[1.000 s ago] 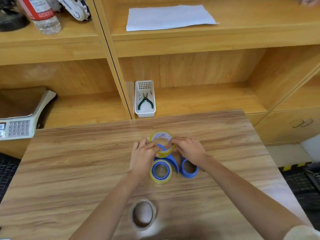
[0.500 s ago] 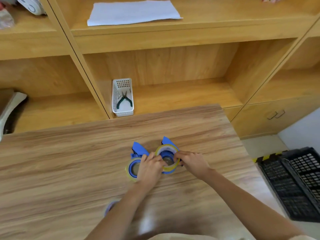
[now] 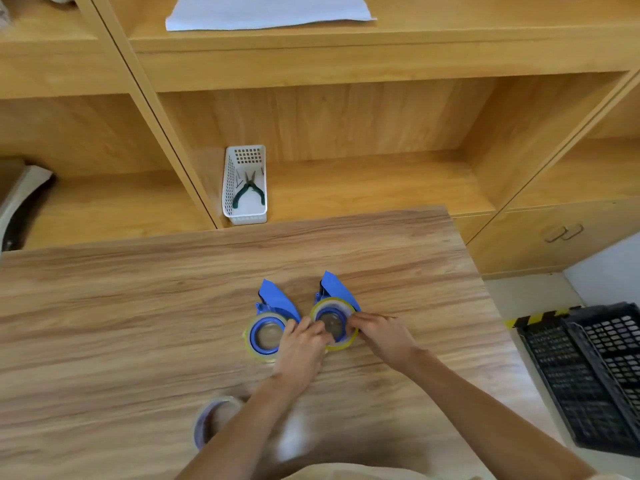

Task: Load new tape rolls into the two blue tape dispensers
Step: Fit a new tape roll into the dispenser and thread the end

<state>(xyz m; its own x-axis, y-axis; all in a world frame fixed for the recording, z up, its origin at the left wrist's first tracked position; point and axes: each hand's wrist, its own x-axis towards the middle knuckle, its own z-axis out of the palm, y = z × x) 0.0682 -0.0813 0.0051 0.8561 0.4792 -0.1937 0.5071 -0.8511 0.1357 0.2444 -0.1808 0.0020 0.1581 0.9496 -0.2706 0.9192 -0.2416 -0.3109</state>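
Both hands seat the second roll.
Our left hand (image 3: 300,344) and right hand (image 3: 379,332) pinch the tape roll (image 3: 335,344) from opposite sides, directly over the right dispenser (image 3: 334,289); neither is nearer.

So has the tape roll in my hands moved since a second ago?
Yes. The tape roll came down and right onto the right dispenser, now level with the loaded left dispenser.

Both dispensers lie side by side mid-surface (image 3: 104,306), the left dispenser (image 3: 268,327) and right dispenser (image 3: 334,315) close together with only a narrow gap, filled by the left grip (image 3: 301,344). The right grip (image 3: 377,332) blocks the right flank. A spare tape roll (image 3: 211,419) sits nearer the body, partly under the left forearm. Wide bare wood lies open to the left and beyond the dispensers toward the white basket (image 3: 246,185)
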